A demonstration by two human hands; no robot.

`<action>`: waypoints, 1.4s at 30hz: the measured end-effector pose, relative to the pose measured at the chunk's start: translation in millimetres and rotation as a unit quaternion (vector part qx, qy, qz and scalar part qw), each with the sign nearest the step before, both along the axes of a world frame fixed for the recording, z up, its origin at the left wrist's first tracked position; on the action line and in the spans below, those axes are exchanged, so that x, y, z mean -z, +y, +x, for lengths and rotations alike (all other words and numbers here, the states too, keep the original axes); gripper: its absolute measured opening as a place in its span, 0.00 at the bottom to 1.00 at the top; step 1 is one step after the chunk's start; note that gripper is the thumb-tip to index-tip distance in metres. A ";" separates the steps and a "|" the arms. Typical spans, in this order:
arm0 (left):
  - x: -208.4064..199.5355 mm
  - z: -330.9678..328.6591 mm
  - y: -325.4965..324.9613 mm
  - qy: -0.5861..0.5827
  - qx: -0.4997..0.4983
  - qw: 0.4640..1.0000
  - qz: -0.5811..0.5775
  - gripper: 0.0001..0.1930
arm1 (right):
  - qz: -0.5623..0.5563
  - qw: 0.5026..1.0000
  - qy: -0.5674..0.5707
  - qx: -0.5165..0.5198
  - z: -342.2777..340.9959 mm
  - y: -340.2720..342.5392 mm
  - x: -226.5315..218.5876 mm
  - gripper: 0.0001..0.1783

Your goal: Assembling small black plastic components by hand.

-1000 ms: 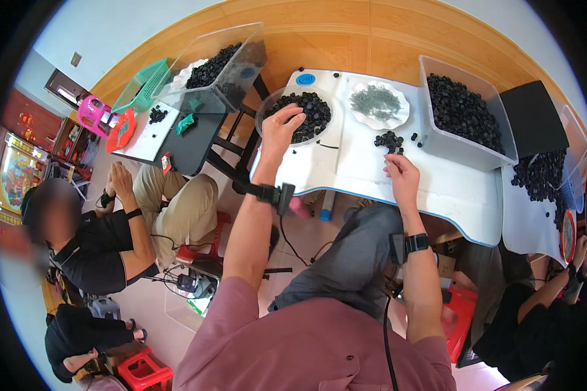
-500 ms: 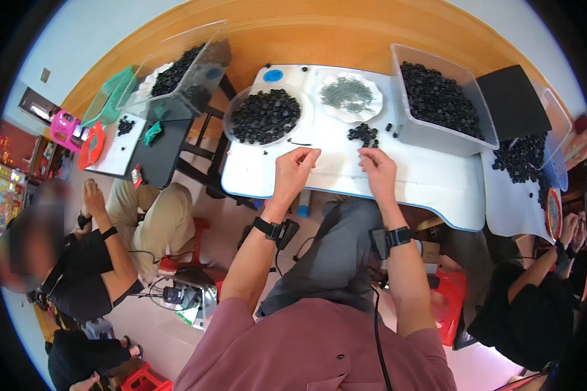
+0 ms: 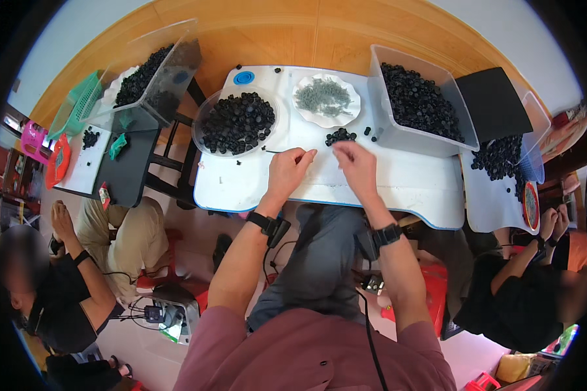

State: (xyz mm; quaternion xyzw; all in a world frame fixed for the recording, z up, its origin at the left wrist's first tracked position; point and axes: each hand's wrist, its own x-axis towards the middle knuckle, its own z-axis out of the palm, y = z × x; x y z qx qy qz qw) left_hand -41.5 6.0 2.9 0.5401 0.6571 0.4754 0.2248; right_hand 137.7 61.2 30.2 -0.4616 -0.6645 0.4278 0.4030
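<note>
Above the front part of the white table (image 3: 411, 189), my left hand (image 3: 288, 172) is closed, thumb and fingertips pressed together. Anything in that pinch is too small to make out. My right hand (image 3: 359, 168) has its fingers bent inward, just in front of a small pile of black pieces (image 3: 340, 136). Its fingertips are slightly smeared, and whatever they hold is hidden. A short gap separates the two hands. A thin dark strip (image 3: 273, 151) lies beside my left hand. Behind the pile stands a white scalloped plate (image 3: 302, 112) heaped with small grey-green pieces.
A round clear tray (image 3: 198, 133) of black pieces stands at left; a deep clear bin (image 3: 407, 139) of them stands at right. A blue ring-shaped item (image 3: 243, 77) lies at the back. People sit at both sides, by a black table (image 3: 127, 173) and another white table (image 3: 492, 205).
The whole view has shifted, so the table appears farther left. My hands have come closer together, my left hand shifting rightward over the table.
</note>
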 end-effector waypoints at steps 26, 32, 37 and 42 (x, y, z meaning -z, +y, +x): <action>-3.2 -3.5 1.5 -0.026 -0.011 0.998 0.054 0.21 | 0.161 0.911 -0.372 -0.082 -59.1 158.7 -29.7 0.10; -0.5 -5.8 1.4 -0.021 -0.014 0.999 0.040 0.21 | 0.035 0.962 -0.260 -0.073 -61.5 154.3 -50.1 0.10; -3.6 -4.9 -0.2 -0.015 -0.011 0.999 0.029 0.21 | 0.019 0.968 -0.242 -0.056 -55.9 147.2 -56.6 0.10; 3.0 0.3 2.6 -0.001 -0.012 0.999 0.035 0.20 | 0.052 0.980 -0.184 -0.062 -42.3 130.0 -57.6 0.10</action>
